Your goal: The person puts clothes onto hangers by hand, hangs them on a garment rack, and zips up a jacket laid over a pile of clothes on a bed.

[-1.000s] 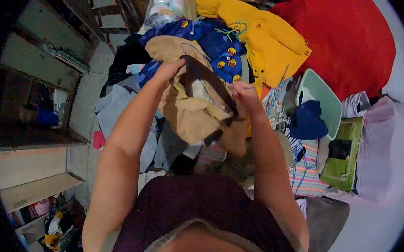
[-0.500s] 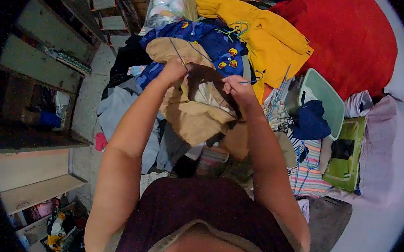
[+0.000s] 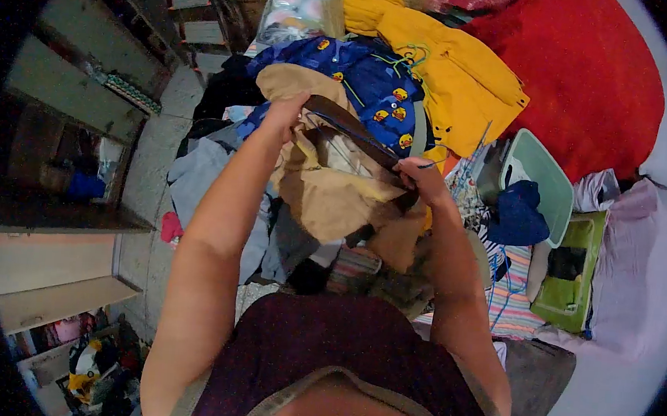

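Observation:
A tan garment (image 3: 334, 200) with a brown band and pale lining lies bunched in front of me. My left hand (image 3: 287, 117) is closed on the upper left end of its brown band. At the band's other end, my right hand (image 3: 422, 179) is closed too, pinching the edge. The band (image 3: 358, 136) is stretched between both hands. A thin blue piece, like part of a clothes hanger (image 3: 433, 165), sticks out beside my right fingers. Beneath and beyond lies a dark blue garment with yellow ducks (image 3: 390, 113). How the hanger sits in the tan garment is hidden.
A yellow jacket (image 3: 467, 70) and red cloth (image 3: 582, 78) lie at the back right. To the right are a pale green bin (image 3: 559, 189), a green basket (image 3: 576, 279) and blue hangers (image 3: 507, 286). Grey clothes (image 3: 212, 172) hang left; cabinets (image 3: 69, 120) stand beyond.
My right hand has moved right and toward me, my left hand slightly up. The brown band is now pulled out long between them. The whole view has shifted a little.

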Demonstrator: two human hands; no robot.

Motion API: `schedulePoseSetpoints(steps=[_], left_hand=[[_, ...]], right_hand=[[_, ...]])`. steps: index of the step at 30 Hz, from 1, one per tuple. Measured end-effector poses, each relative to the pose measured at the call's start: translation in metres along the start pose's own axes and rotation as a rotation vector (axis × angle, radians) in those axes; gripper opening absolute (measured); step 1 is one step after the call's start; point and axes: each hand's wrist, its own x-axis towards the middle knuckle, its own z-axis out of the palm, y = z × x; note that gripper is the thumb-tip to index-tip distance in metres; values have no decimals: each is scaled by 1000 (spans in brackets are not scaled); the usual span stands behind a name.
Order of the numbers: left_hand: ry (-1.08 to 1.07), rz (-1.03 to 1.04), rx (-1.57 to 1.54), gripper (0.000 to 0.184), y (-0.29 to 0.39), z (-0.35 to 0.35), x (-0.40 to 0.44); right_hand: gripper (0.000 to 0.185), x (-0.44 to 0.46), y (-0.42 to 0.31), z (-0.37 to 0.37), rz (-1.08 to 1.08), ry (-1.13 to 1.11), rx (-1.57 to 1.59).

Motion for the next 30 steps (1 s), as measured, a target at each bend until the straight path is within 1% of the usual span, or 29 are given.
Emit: schedulePoseSetpoints(steps=[1,4,7,10,12,13,14,16,17,18,20,21,23,25,26,28,29,30], left_hand=[[38,66,11,26,-3,-1,1],[131,104,161,26,-5,-1,1],[225,196,179,30,0,11,-11],[299,570,362,34,-4,22,-9],[239,604,389,37,1,28,-12],[207,622,403,38,5,33,-15],[153,578,423,39,4,38,-19],[45,493,466,40,0,50,-33],[-5,412,501,39,-1,54,-46],[-26,432,500,38,-10,52,-51],[-63,468,496,36,-36,43,-51],[-56,386,429,34,-50,32,-49],[-35,211,291,31,-85,-6,-45],[-5,46,262,30,-144,-62,-30],[11,-38,246,31,-175,-86,-26],[155,-281,146,37,-224,-118,-28],[224,-396,94,43,-239,-127,-31],[227,-416,66,42,-253,-135,-32]], right_hand=[[21,-2,-3,0,10,-5,-9],[22,-6,-9,0,34,-25,-38],[22,-4,-4,-1,35,-35,-95],[22,-4,-7,7,34,-21,-162],[23,3,-10,11,31,-6,-159],[23,15,-2,10,-73,64,-272],[23,30,6,11,-176,135,-384],[22,51,17,13,-259,210,-386],[22,58,16,20,-239,212,-278],[21,62,14,24,-218,211,-171],[21,62,-5,20,-45,260,2],[21,63,-11,17,45,278,85],[22,74,-9,-16,195,258,274],[21,70,-15,-37,214,256,345],[21,79,0,-51,242,327,372],[23,87,17,-65,180,326,353],[24,91,21,-62,215,391,325],[25,93,26,-59,248,458,296]])
